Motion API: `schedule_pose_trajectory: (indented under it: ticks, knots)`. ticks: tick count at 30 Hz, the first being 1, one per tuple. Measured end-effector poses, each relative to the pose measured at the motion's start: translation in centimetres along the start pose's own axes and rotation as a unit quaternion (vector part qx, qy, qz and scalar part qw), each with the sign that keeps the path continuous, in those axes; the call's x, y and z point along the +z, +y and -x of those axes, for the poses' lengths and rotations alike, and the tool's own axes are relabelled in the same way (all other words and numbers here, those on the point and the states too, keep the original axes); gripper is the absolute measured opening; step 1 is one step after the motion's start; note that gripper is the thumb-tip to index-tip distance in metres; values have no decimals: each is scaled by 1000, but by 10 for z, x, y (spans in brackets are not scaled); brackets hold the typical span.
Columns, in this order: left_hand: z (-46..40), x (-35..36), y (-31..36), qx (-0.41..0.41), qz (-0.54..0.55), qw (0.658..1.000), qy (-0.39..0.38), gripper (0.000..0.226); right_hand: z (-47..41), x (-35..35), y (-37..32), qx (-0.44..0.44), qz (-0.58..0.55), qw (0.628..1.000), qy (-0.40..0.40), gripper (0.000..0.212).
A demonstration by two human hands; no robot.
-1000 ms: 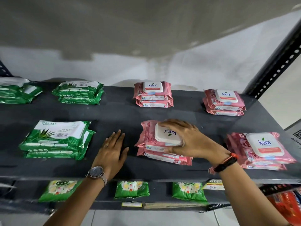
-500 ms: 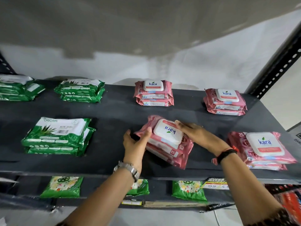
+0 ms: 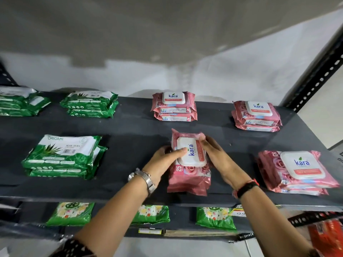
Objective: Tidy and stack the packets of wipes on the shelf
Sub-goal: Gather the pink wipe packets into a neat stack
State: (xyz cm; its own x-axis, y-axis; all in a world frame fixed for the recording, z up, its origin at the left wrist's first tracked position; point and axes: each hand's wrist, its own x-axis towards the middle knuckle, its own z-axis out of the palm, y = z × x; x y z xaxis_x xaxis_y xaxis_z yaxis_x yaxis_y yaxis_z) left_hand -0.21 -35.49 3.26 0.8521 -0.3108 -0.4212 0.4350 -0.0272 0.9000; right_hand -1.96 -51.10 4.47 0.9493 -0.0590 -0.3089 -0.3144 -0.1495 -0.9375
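Note:
A pink Kara wipes stack point(image 3: 188, 175) lies on the dark shelf point(image 3: 130, 141) near its front middle, turned lengthwise with the lid facing up. My left hand point(image 3: 163, 160) grips its left side, thumb on the white lid. My right hand point(image 3: 217, 156) grips its right side. Other pink stacks sit at the back middle point(image 3: 174, 106), back right point(image 3: 257, 115) and front right point(image 3: 297, 171). Green Origami stacks sit at the front left point(image 3: 63, 156), back left point(image 3: 91, 104) and far left edge point(image 3: 16, 101).
A black perforated upright point(image 3: 315, 78) rises at the shelf's right end. A grey shelf overhangs above. On the lower shelf lie green packets point(image 3: 72, 214), point(image 3: 152, 214), point(image 3: 215, 217) and a red pack point(image 3: 328, 238) at the right.
My left hand came off the shelf and took the pink stack's left side. Both hands turned the stack from sideways to lengthwise.

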Motion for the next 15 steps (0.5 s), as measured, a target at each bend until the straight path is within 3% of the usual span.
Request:
schedule_pose_trajectory:
  ticks: [2,5,8,12,15]
  knots:
    - [-4,-9,10,10,-68,997,-30,57,10,3,8,8,-27,998,55,47]
    - [-5,-16,17,68,-178,976,109,74,13,1,15,10,-9,991,133,67]
    - [10,-12,10,92,-104,969,205,70,1,-11,5,-32,16,990,137,73]
    - [25,-7,-12,23,18,989,142,71,-12,-17,-6,-5,55,998,26,48]
    - [21,-5,-12,-2,78,989,125,66,-6,-10,1,18,60,997,41,41]
